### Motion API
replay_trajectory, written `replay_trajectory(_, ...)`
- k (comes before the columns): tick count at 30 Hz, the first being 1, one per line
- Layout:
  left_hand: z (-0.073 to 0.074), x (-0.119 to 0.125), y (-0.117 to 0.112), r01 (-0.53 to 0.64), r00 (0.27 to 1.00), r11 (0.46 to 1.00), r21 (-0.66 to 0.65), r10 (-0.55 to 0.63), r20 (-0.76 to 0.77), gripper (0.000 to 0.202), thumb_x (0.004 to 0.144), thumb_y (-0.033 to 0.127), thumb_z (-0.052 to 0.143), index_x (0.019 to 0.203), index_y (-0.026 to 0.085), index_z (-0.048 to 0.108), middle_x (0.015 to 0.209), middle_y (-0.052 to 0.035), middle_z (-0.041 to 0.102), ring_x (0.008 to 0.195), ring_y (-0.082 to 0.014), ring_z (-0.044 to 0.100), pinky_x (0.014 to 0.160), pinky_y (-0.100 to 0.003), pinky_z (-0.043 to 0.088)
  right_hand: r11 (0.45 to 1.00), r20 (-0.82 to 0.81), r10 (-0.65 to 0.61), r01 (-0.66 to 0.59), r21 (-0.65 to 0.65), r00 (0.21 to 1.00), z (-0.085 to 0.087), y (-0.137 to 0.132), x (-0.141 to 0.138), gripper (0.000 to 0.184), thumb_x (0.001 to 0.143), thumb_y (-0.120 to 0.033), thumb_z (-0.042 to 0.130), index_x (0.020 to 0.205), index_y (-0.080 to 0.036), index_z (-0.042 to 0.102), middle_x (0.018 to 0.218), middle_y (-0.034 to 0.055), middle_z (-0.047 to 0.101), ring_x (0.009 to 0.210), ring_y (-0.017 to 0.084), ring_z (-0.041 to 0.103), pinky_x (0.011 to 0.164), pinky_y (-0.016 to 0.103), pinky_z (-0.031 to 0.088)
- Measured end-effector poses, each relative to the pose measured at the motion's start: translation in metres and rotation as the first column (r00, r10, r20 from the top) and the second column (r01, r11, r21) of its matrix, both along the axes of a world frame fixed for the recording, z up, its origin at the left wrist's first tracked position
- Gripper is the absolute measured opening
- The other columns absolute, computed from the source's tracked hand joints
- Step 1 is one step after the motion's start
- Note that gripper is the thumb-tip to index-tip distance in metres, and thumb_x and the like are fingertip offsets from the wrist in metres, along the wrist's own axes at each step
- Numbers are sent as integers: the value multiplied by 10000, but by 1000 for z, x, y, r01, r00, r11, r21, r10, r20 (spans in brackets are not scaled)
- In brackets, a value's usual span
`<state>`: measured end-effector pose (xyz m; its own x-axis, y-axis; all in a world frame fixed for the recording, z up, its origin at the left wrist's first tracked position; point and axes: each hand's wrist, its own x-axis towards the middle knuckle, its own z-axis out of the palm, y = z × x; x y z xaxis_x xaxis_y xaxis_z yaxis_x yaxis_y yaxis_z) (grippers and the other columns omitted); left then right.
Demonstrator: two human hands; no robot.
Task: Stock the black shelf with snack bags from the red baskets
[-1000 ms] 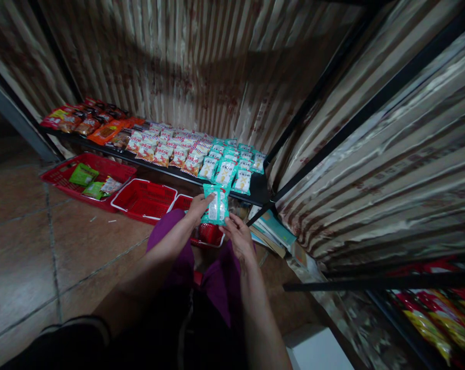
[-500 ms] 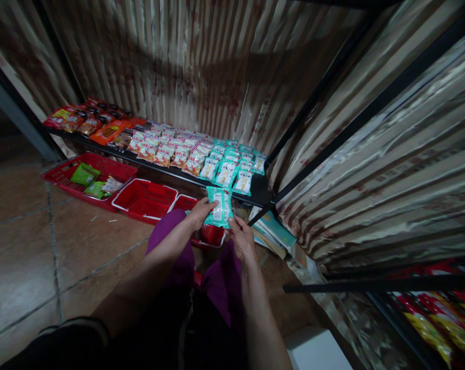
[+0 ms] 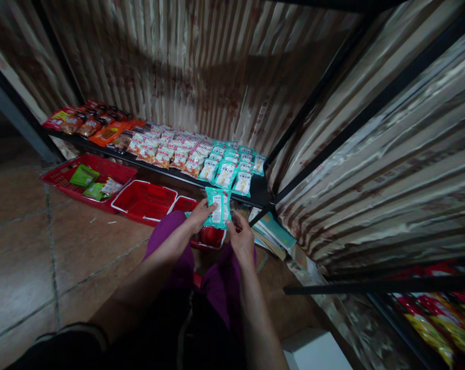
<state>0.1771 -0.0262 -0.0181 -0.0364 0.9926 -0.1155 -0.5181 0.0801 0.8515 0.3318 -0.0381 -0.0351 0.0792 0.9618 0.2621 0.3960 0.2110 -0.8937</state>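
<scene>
Both of my hands hold a small stack of teal snack packets [image 3: 218,206] just in front of a low black shelf [image 3: 255,194]. My left hand [image 3: 200,213] pinches the stack's left edge. My right hand [image 3: 241,239] grips its lower right corner from below. On the shelf lie rows of matching teal packets [image 3: 232,167], then red-and-white packets [image 3: 166,149], then orange and red packets [image 3: 89,121] at the far left. My knees in purple trousers [image 3: 182,259] are under the hands.
Three red plastic baskets stand on the tiled floor below the shelf: one with green packets [image 3: 86,179], an empty one [image 3: 143,201], one under my hands [image 3: 207,236]. Flat books or boxes [image 3: 273,231] lie at the shelf's right foot. Striped curtain walls surround. Another shelf of snacks [image 3: 432,318] is lower right.
The stack of teal packets has shifted slightly up and toward the shelf in both hands. My right hand has closed in tighter on its lower corner.
</scene>
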Motion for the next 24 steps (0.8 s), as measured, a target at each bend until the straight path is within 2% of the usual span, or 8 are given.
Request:
replay_trajectory(4, 2, 2, -3, -33, 999, 999, 10, 33, -43, 554, 600, 440, 780, 1024, 143, 582, 876, -65, 682, 660, -125, 603, 621, -248, 483, 965, 260, -84, 14, 260, 962, 9, -4, -3, 386, 824, -346, 524, 1169, -196, 611, 1206, 118, 611, 1104, 241, 551, 946, 427, 438)
replay_trajectory(8, 6, 4, -7, -18, 999, 1000, 18, 19, -50, 555, 606, 435, 776, 1038, 150, 577, 890, -68, 684, 660, -128, 607, 617, -246, 480, 928, 381, -76, -75, 365, 921, 12, -8, -7, 326, 864, -260, 465, 1136, -221, 640, 1203, 92, 617, 1114, 221, 527, 962, 418, 417)
replay_trajectory(13, 11, 4, -12, -2, 999, 999, 44, 4, -47, 531, 614, 415, 774, 1032, 151, 580, 934, -72, 685, 723, -149, 626, 660, -256, 487, 929, 385, -9, -135, 344, 923, 12, -8, -8, 320, 869, -234, 439, 1095, -242, 665, 1167, 72, 642, 1075, 211, 549, 946, 404, 422)
replay_trajectory(18, 16, 6, -15, -18, 998, 1000, 8, 18, -56, 476, 665, 373, 745, 1064, 164, 591, 959, -67, 685, 754, -148, 625, 687, -252, 485, 943, 382, 27, -149, 296, 924, 15, -9, -9, 322, 857, -247, 441, 1080, -222, 672, 1147, 82, 655, 1084, 222, 550, 963, 415, 409)
replay_trajectory(21, 21, 7, -17, -29, 997, 999, -14, 28, -67, 462, 696, 329, 719, 1109, 166, 591, 945, -63, 687, 761, -155, 624, 690, -250, 479, 957, 379, 38, -143, 253, 925, 18, -11, -10, 351, 877, -294, 411, 1107, -192, 656, 1152, 105, 652, 1084, 230, 559, 967, 413, 404)
replay_trajectory(24, 28, 7, -22, -36, 993, 999, -42, 31, -114, 438, 743, 305, 671, 1157, 187, 592, 922, -47, 688, 756, -152, 616, 687, -240, 469, 983, 328, 51, -105, 150, 943, 21, -14, -11, 417, 874, -397, 435, 1172, -167, 615, 1166, 131, 642, 1060, 251, 581, 947, 412, 416)
